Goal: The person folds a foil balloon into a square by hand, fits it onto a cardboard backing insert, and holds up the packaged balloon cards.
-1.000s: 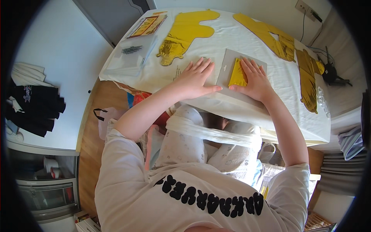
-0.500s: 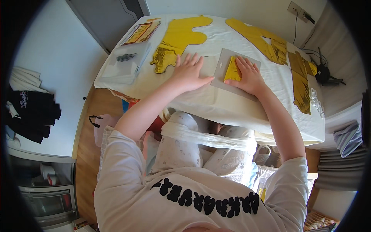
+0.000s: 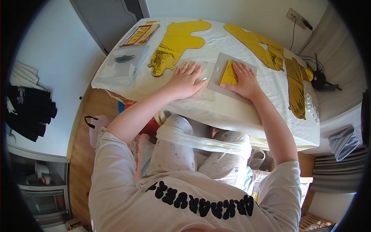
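My left hand (image 3: 185, 82) lies palm down on the white tablecloth, fingers spread, its thumb close to the left edge of a grey card (image 3: 215, 79). On that card sits a folded piece of shiny gold foil (image 3: 228, 74), a flat packet. My right hand (image 3: 246, 83) rests flat over the foil's right part with its fingers stretched out, hiding that side. Beyond my left hand is a flat gold foil balloon (image 3: 183, 36). Another gold foil balloon (image 3: 257, 44) lies past the card, and a third (image 3: 296, 91) is to its right.
Clear plastic sleeves (image 3: 125, 63) and a printed packet (image 3: 139, 34) lie at the table's left. A black device with legs (image 3: 319, 79) stands at the right edge, near small clear rings (image 3: 312, 108). White fabric (image 3: 201, 143) stretches across my knees under the table edge.
The view has shifted slightly. My left hand has drawn back a little, its thumb coming off the card's edge. My right hand stays on the foil.
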`<move>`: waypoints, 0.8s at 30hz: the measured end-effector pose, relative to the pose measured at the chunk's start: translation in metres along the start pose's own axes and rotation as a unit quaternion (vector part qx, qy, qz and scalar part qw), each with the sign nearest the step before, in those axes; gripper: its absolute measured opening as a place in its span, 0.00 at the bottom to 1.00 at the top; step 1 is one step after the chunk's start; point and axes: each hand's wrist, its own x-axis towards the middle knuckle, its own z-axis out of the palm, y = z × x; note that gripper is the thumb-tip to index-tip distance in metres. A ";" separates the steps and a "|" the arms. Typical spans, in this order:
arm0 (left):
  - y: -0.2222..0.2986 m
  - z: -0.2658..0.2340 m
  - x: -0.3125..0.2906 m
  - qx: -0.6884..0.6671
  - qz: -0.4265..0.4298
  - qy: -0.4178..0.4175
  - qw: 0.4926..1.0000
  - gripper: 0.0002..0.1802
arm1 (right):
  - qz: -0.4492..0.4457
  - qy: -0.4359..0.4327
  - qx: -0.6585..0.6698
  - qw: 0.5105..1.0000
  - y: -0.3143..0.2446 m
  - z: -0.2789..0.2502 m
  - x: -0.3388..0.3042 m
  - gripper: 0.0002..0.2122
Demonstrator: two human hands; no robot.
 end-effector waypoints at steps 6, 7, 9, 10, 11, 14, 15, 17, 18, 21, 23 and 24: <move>0.006 0.004 0.005 -0.018 -0.018 0.009 1.000 0.43 | -0.004 0.003 0.002 1.000 0.000 -0.002 0.000 0.57; 0.009 0.006 0.006 -0.019 -0.016 0.010 1.000 0.43 | -0.003 0.003 0.000 1.000 0.000 -0.002 -0.002 0.57; 0.013 0.006 0.007 -0.005 -0.032 0.015 0.999 0.44 | -0.014 -0.006 -0.002 1.000 -0.003 -0.003 -0.007 0.57; 0.014 0.006 0.007 -0.006 -0.032 0.017 0.999 0.44 | -0.015 -0.006 -0.004 1.000 -0.004 -0.004 -0.010 0.57; 0.016 0.005 0.006 -0.010 -0.033 0.016 0.999 0.44 | -0.027 -0.006 0.001 1.000 -0.005 -0.005 -0.015 0.57; 0.019 0.005 0.005 -0.005 -0.036 0.021 0.999 0.45 | -0.052 -0.014 0.002 0.999 -0.010 -0.008 -0.031 0.57; 0.019 0.005 0.005 0.005 -0.039 0.025 0.999 0.45 | -0.065 -0.023 0.000 0.998 -0.014 -0.009 -0.036 0.58; 0.019 0.006 0.004 0.007 -0.039 0.028 0.999 0.45 | -0.071 -0.027 0.002 0.997 -0.020 -0.011 -0.044 0.57; 0.019 0.006 0.004 0.012 -0.039 0.031 0.999 0.45 | -0.076 -0.030 0.004 0.997 -0.022 -0.012 -0.046 0.57; 0.020 0.008 0.002 0.020 -0.029 0.042 0.998 0.45 | -0.076 -0.040 0.003 0.996 -0.025 -0.015 -0.049 0.57; 0.021 0.008 0.002 0.013 -0.029 0.044 0.999 0.45 | -0.075 -0.037 0.003 0.996 -0.023 -0.013 -0.049 0.58; 0.023 0.007 0.002 0.005 -0.030 0.045 0.999 0.45 | -0.077 -0.034 0.002 0.996 -0.022 -0.013 -0.049 0.58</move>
